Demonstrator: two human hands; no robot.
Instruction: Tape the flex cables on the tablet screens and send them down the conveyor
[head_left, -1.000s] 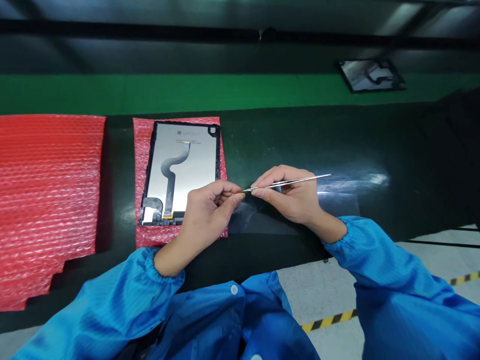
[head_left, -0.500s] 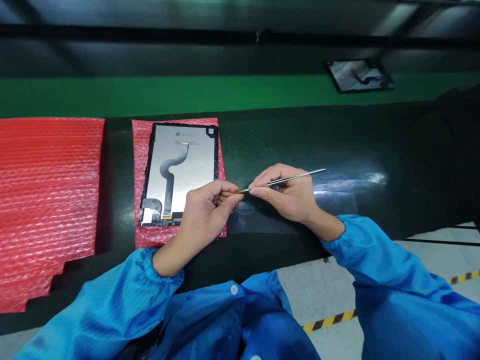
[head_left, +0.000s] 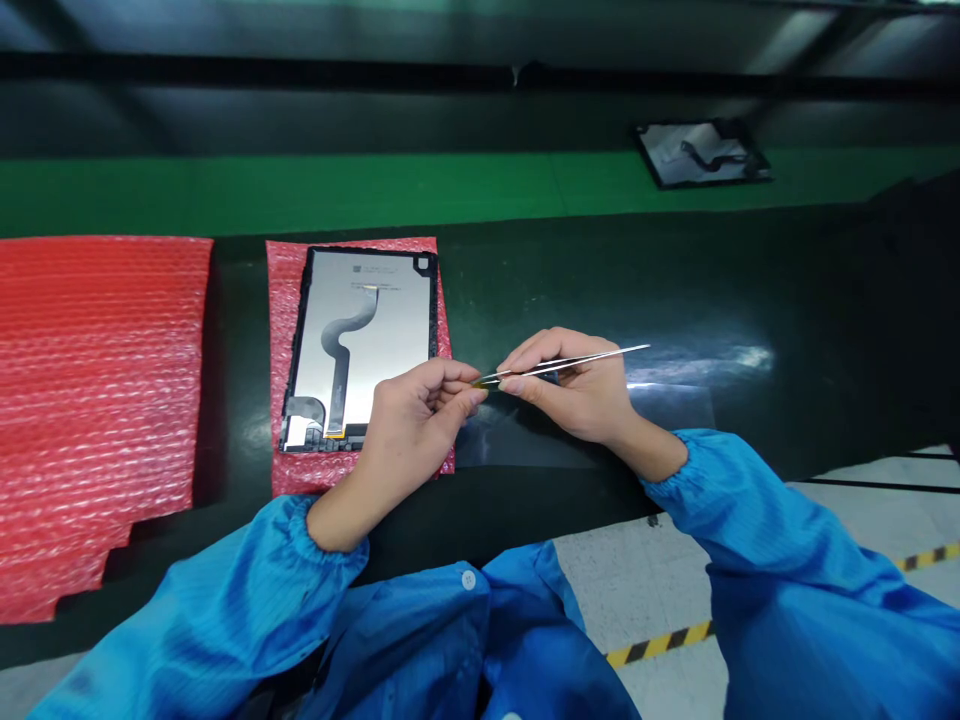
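My right hand [head_left: 574,385] is closed around a pair of metal tweezers [head_left: 592,358], whose tips point left. Thumb and fingers of my left hand [head_left: 420,410] are pinched together on a small yellowish piece [head_left: 480,384], mostly hidden by the fingertips. The tweezer tips meet that piece. Just left of and behind my left hand lies a tablet screen panel [head_left: 397,340], silver back up in a black frame. A dark flex cable [head_left: 340,385] curves across it. The panel rests on a pink bubble-wrap sheet [head_left: 281,300].
At the left is a stack of red bubble-wrap sheets [head_left: 97,400]. A second screen panel [head_left: 667,160] lies on the green strip [head_left: 300,195] at the back right. A clear film [head_left: 671,403] lies on the dark mat [head_left: 562,260] beside my right wrist.
The second panel at the back has shifted slightly left. The outer end of the tweezers has dipped a little, and their arms look farther apart. Both hands stay nearly in place.
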